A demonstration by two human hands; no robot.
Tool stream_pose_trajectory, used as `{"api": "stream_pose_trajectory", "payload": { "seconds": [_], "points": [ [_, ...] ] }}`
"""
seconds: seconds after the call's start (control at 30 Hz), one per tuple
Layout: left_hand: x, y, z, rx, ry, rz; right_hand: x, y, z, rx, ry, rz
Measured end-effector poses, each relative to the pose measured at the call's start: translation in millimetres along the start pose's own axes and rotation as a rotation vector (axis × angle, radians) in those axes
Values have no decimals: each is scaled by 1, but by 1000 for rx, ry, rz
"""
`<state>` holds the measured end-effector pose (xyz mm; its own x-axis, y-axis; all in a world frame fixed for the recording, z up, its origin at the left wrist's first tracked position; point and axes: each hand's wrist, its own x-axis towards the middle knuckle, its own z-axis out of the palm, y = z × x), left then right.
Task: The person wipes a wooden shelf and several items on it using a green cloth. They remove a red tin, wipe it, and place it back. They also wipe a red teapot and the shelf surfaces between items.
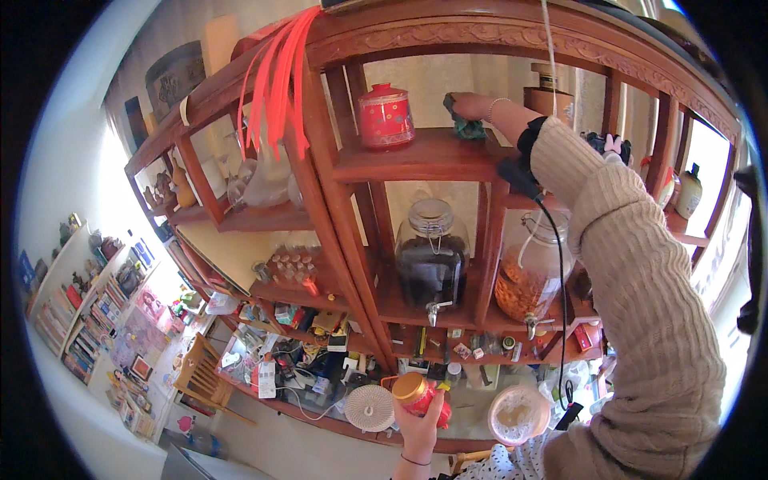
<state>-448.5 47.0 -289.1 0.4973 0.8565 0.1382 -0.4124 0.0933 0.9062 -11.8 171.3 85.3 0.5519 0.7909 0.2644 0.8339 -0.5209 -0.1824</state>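
Note:
My right hand [473, 107] reaches up to the upper shelf [420, 157] of a reddish wooden display cabinet. Bunched in its fingers is a dark green cloth [469, 128], which touches the shelf board. To its left on the same board stands a red lidded jar [386, 117] with a dotted pattern. Low in the view, my left hand [417, 429] grips a red jar with a gold lid [413, 391], held tilted above the glass-topped counter [465, 393]. My fingers hide part of that jar.
Below the shelf stand a glass dispenser of dark liquid [431, 264] and another with orange pieces [528, 282]. Red ribbons [282, 84] hang at the left. A black cable [562, 300] dangles beside my right sleeve. A basin of sudsy water [517, 415] and a woven round lid [370, 408] sit low.

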Motion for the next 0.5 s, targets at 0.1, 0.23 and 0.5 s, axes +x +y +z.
{"api": "stream_pose_trajectory", "payload": {
  "seconds": [0.1, 0.23, 0.5],
  "points": [
    [0, -8, -2, -15, 40, -64, 7, 1, 12, -29, -128, -39],
    [-7, -12, -1, -105, 67, -151, 10, 2, 27, -72, -202, -81],
    [-27, -1, -11, -111, 92, -90, -8, -4, 30, -51, -219, -149]
  ]
}}
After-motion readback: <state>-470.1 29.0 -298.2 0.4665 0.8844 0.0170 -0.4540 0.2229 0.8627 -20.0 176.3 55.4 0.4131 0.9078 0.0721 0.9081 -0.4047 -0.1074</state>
